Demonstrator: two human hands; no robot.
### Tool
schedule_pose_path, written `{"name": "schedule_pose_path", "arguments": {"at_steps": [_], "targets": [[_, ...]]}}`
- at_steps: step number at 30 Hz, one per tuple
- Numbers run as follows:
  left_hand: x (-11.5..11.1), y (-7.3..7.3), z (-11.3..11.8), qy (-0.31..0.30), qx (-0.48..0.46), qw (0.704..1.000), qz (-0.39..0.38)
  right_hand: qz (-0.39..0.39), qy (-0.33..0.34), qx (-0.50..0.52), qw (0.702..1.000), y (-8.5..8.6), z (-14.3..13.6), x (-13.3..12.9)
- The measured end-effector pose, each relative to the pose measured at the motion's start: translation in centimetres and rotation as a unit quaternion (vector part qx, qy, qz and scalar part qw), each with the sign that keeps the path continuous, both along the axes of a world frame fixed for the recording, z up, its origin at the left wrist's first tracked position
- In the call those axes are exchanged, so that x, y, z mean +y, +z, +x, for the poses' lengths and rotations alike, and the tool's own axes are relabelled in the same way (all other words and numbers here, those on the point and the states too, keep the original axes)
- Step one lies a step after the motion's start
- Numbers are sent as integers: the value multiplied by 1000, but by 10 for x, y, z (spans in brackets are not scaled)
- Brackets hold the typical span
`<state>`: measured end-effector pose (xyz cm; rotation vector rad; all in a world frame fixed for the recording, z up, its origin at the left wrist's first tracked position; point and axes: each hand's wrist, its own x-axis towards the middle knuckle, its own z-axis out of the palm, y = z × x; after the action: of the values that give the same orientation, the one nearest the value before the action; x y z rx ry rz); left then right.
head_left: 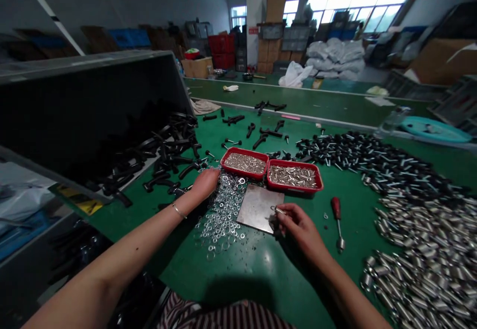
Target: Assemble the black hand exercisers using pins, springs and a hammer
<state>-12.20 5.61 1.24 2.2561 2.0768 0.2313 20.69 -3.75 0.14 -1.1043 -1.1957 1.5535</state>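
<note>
Green counter in a dim workshop, with plenty of loose small parts seemingly left to handle.
Right hand pinches a small, silvery, ribbed metal piece at the right edge of a flat, square, grey metal plate; the left hand curls beside loose, shiny metal rings, its fingertips hidden, so I cannot tell what it holds. Just beyond the hands, two shallow red plastic trays are well filled. Right of the right hand lie heaped silvery metal cylinders and black-headed metal bolts; whether any are finished cannot be told.
</note>
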Motion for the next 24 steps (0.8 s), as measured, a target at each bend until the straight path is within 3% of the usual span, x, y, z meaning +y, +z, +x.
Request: {"name": "schedule_pose_path", "arguments": {"at_steps": [2, 4, 5, 8, 10, 12, 17, 24], "targets": [[-8, 3, 5, -8, -64, 998, 13, -11, -3, 10, 1000, 0, -3, 3], [-21, 3, 20, -16, -225, 974, 4, -24, -7, 30, 999, -1, -7, 6], [-29, 1, 31, -19, -336, 941, -15, -28, -6, 43, 999, -1, -10, 7], [-59, -8, 69, -19, -609, 784, -119, -50, 7, 70, 996, -1, -23, 8], [-76, -14, 90, 0, -687, 707, -169, -70, 19, 76, 995, -1, -33, 8], [-88, -18, 104, 28, -721, 668, -182, -85, 29, 84, 992, -2, -41, 7], [-99, -23, 111, 43, -765, 612, -197, -90, 38, 93, 991, -6, -52, 7], [-103, -29, 110, 39, -753, 631, -181, -115, 50, 110, 986, -10, -52, 8]]}}
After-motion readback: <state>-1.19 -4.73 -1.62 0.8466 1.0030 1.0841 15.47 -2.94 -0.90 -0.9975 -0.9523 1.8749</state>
